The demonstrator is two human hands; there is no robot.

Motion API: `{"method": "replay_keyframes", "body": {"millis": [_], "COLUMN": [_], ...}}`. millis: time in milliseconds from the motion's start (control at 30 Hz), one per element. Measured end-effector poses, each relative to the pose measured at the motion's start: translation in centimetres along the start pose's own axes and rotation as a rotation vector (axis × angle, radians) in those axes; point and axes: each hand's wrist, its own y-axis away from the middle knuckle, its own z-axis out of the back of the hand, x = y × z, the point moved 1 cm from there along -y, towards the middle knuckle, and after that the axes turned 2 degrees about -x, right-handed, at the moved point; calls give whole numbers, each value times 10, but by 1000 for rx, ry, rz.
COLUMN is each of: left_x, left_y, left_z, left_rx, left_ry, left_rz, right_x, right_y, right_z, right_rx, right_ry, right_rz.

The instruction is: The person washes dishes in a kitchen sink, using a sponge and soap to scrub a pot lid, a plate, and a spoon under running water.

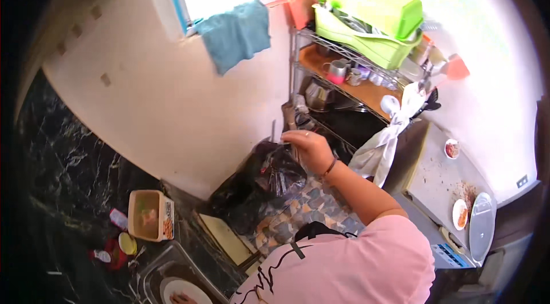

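My right hand [310, 149] reaches out from a pink sleeve, wearing a ring and a dark bracelet. It is above a black trash bag [235, 192] that stands on the floor against the wall. The fingers bend together and point left; whatever they hold, if anything, is hidden. Just left of the fingertips, a thin greyish strip [274, 130] shows, too blurred to name. Crumpled clear plastic [281, 181] lies at the bag's mouth. My left hand is out of view.
A wire shelf [344, 47] carries a green dish rack [366, 35], with a white cloth [389, 138] hanging from it. At right, a grey top [435, 172] bears small dishes and spilled brown crumbs. Lower left are a sink [197, 267], a plate [197, 292] and a tub [164, 216].
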Motion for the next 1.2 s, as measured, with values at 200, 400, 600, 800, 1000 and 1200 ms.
{"method": "replay_keyframes", "body": {"millis": [200,400,600,800,1000,1200], "left_x": [-75,-178,-182,-186,-160,-67], "left_y": [68,103,121,119,112,93], "left_z": [107,70,57,58,63,76], "left_rx": [-543,-250,-142,-124,-141,-267], "left_ry": [223,294,174,101,66,14], "left_rz": [-434,-472,-369,-302,-199,-31], "right_x": [-44,-62,-78,-156,-310,-385], "right_y": [-17,-61,3,106,174,182], "right_z": [110,254,369,444,409,372], "right_rx": [-261,-580,-1025,-956,-582,-277], "right_ry": [143,198,360,719,827,812], "right_rz": [16,239,258,-207,-641,-843]}}
